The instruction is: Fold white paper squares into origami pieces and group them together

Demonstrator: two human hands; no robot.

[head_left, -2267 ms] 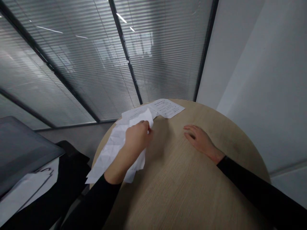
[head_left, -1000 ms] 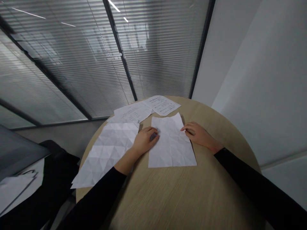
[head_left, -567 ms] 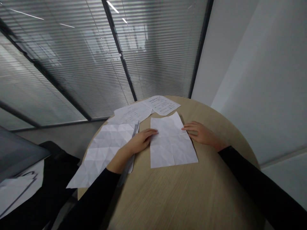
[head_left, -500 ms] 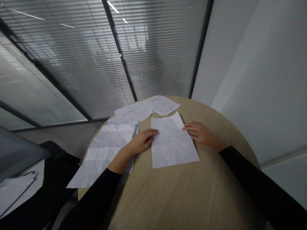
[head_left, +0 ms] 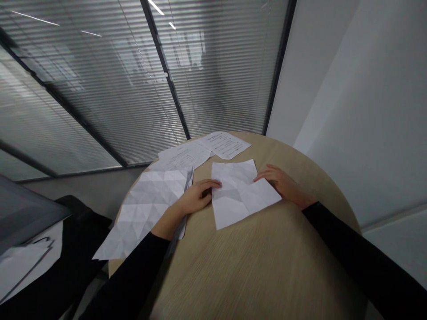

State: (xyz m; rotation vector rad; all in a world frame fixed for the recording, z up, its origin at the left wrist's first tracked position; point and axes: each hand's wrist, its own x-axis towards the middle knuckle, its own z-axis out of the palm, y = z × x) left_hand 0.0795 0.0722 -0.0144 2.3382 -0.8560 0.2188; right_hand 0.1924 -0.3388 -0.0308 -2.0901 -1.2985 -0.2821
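A creased white sheet of paper [head_left: 234,189] lies in front of me on the wooden table. At its left edge, my left hand [head_left: 197,195] is closed on the paper, fingertips on top and the thumb low at the edge. My right hand [head_left: 283,184] grips the right edge, with a finger over the paper; the raised near right corner hides part of this hand. Under and beside my left wrist lies a stack of papers [head_left: 151,200] marked with triangular fold creases.
Printed sheets [head_left: 225,144] lie at the table's [head_left: 260,262] far edge. Beyond it stands a glass partition with blinds [head_left: 227,80]; a white wall [head_left: 363,111] rises on the right. At lower left are a dark chair-like shape and more papers [head_left: 30,255].
My left hand brought the creased sheet from the left-hand stack to the middle, where both hands took its edges. Since then, its near right corner has risen and swung rightward, bending the sheet.
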